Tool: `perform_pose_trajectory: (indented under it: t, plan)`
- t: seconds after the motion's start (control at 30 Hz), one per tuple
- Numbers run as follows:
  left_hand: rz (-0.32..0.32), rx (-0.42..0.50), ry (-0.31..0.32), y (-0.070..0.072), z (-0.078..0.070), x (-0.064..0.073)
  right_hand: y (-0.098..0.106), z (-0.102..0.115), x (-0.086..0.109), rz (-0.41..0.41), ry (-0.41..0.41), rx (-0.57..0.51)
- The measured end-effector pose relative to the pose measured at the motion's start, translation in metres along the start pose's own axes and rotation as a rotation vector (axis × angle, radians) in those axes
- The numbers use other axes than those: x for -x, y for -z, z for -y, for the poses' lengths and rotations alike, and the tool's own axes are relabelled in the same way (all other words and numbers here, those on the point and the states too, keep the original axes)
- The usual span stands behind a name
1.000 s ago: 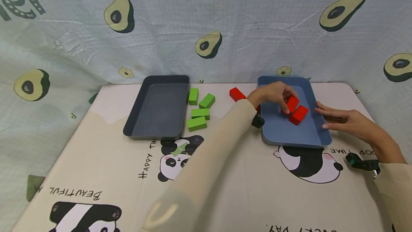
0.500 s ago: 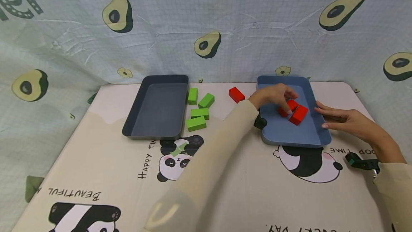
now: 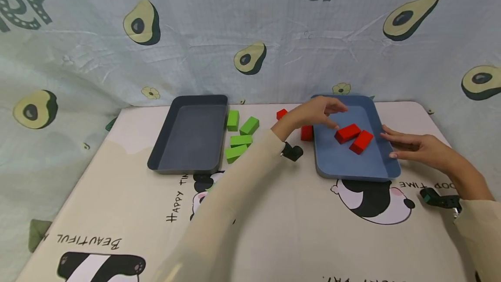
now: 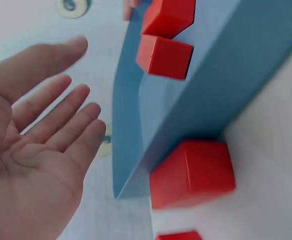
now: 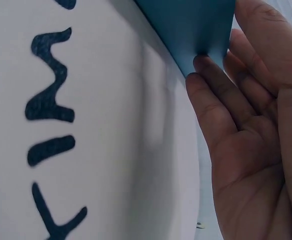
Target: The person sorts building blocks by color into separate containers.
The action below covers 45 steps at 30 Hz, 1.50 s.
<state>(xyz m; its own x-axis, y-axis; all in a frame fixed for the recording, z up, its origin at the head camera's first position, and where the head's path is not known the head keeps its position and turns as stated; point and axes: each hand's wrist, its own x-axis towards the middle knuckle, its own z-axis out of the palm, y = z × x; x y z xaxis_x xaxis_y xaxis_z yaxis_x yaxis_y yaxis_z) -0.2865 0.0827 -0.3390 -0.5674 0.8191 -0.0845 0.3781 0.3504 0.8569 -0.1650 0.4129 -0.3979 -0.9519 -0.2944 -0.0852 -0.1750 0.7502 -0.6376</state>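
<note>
A cream table mat printed with pandas [image 3: 297,229] covers the table, backed by a pale avocado-print cloth [image 3: 219,34]. On the mat's left sits a dark grey rectangular plastic tray [image 3: 172,160], and to the right a blue rectangular plastic tray [image 3: 344,166] holding two red rectangular blocks [image 3: 354,136] that lie side by side and touching. The right hand [image 3: 415,149] rests flat with straight fingers against the blue tray's right rim. The left hand [image 3: 317,112] hovers over the tray's left edge, fingers relaxed and spread, holding nothing. Another red block [image 3: 306,132] lies just outside the tray's left wall, and a further red block [image 3: 281,113] lies beyond the left wrist. Four green rectangular blocks [image 3: 239,136] lie clustered beside the grey tray.
</note>
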Motion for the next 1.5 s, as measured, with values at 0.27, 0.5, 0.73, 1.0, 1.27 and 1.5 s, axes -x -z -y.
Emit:
perform_pose_trajectory:
  t: [0.27,0.5,0.73,1.0,1.27,1.5]
  plan:
    - [-0.137,-0.187,0.006,0.013,0.021,0.033,0.0,-0.001,0.002,-0.008,0.037,0.01]
    - [-0.161,-0.274,0.082,0.018,0.032,0.049,0.0,-0.001,0.001,-0.004,0.039,-0.004]
    - [-0.15,-0.345,0.125,0.014,0.035,0.048,0.0,0.0,0.003,-0.014,0.034,-0.004]
    - [-0.097,-0.46,0.182,0.011,0.04,0.039,-0.001,0.0,0.002,-0.018,0.056,0.012]
    - [-0.095,-0.494,0.181,0.006,0.043,0.036,-0.002,0.001,0.002,-0.016,0.034,0.012]
    - [-0.126,-0.463,0.137,0.006,0.043,0.035,-0.002,0.001,0.002,-0.02,0.021,0.016]
